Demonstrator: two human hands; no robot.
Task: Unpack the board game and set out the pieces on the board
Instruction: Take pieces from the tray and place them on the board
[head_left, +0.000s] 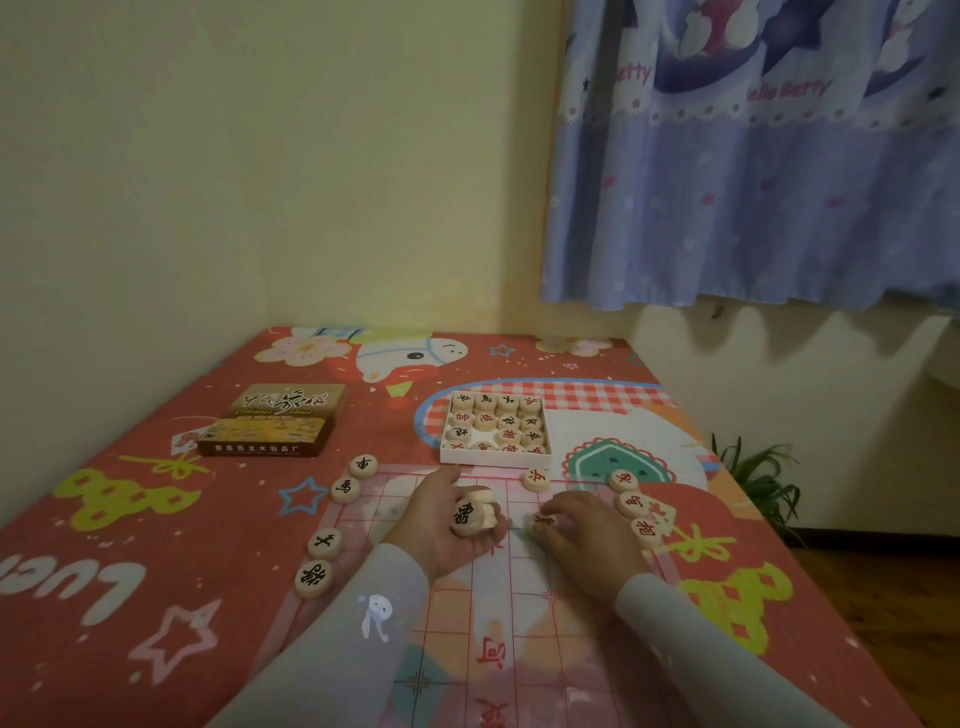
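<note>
Paper board (524, 597) on a red patterned cloth (156, 545), left hand (441, 519) cupped around a stack of wooden discs (475, 512), right hand (582, 530) pinching one red-marked disc (543, 519) onto the board, loose discs beside both edges, white tray (496, 431) of discs beyond, brown box lid (280, 421) far left.

Red cartoon-print bedsheet (156, 519), pale pink-gridded board (519, 597), blue curtain (753, 182), cream wall (260, 156).
</note>
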